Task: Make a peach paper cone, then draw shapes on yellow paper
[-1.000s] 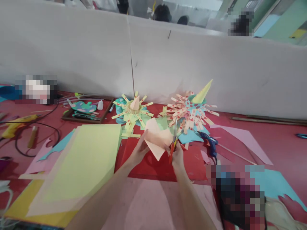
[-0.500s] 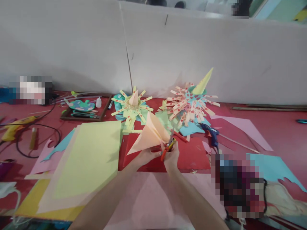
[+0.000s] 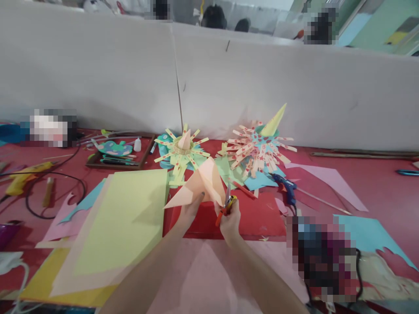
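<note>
A folded sheet of peach paper (image 3: 188,187) stands up in front of me above a red board (image 3: 255,213). My left hand (image 3: 193,207) pinches its lower edge, with the thumb on the near face. My right hand (image 3: 231,220) is closed around scissors (image 3: 231,203) with orange and yellow handles, blades pointing up. The fingers of that hand also touch the paper's right edge. Behind the paper are a paper piece with star-printed strips and a peach cone (image 3: 185,141), and a fuller one with a yellow cone (image 3: 262,144).
Yellow-green sheets (image 3: 131,218) lie on the left, near a wooden tray (image 3: 121,163) of pens. A yellow glue gun (image 3: 26,176) is far left; a blue glue gun (image 3: 288,187) lies right. Pink paper (image 3: 327,183) and blue paper (image 3: 369,235) are further right. A white partition (image 3: 262,78) stands behind.
My left hand has shifted left and up along the paper, which has opened and turned. The scissors remain in my right hand. The camera view has tilted slightly upward.
</note>
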Demonstrator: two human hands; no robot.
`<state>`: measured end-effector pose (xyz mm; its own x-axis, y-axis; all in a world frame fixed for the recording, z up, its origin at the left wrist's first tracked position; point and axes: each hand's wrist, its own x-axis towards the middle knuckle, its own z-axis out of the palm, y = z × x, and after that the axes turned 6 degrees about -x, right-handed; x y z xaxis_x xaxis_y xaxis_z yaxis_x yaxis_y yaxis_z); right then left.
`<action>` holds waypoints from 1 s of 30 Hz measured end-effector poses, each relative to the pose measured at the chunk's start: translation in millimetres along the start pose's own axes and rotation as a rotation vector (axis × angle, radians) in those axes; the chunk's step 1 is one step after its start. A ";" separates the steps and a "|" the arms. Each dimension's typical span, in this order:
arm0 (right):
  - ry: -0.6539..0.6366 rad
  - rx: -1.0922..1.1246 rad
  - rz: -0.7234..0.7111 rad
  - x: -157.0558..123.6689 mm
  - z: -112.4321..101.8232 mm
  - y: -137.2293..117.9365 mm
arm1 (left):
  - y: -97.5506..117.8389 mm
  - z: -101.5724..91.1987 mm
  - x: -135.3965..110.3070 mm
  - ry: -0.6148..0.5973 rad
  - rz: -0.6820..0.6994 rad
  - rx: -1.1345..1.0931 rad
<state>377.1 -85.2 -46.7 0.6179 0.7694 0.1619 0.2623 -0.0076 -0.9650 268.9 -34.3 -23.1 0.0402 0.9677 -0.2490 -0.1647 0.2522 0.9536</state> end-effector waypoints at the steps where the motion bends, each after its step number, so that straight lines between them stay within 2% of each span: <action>1: 0.033 0.008 0.012 2.4 1.0 -1.3 | 0.9 0.8 -1.5 -0.026 0.002 0.005; 6: 0.077 0.051 0.072 13.1 1.8 -5.9 | 5.0 1.9 -3.9 -0.038 -0.038 0.079; 12: 0.017 0.032 0.131 18.7 -4.8 -9.1 | 6.5 -0.3 -0.4 -0.038 -0.043 0.110; 16: 0.049 0.034 0.115 21.8 -7.5 -10.1 | 6.8 1.6 -3.1 -0.071 -0.028 0.139; 26: 0.103 0.043 0.078 28.0 -9.3 -7.9 | 6.0 11.6 -4.1 -0.025 -0.011 0.166; 28: 0.087 0.072 0.072 27.0 -9.0 -8.4 | 3.8 9.8 -2.9 -0.007 0.032 0.164; 30: 0.064 0.108 0.063 25.4 -8.9 -9.6 | 1.1 8.0 -2.6 0.031 0.146 0.152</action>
<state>396.8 -71.2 -31.5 0.6774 0.7274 0.1097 0.1421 0.0170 -0.9897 276.5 -36.5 -20.0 -0.0040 0.9940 -0.1096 -0.0155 0.1095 0.9939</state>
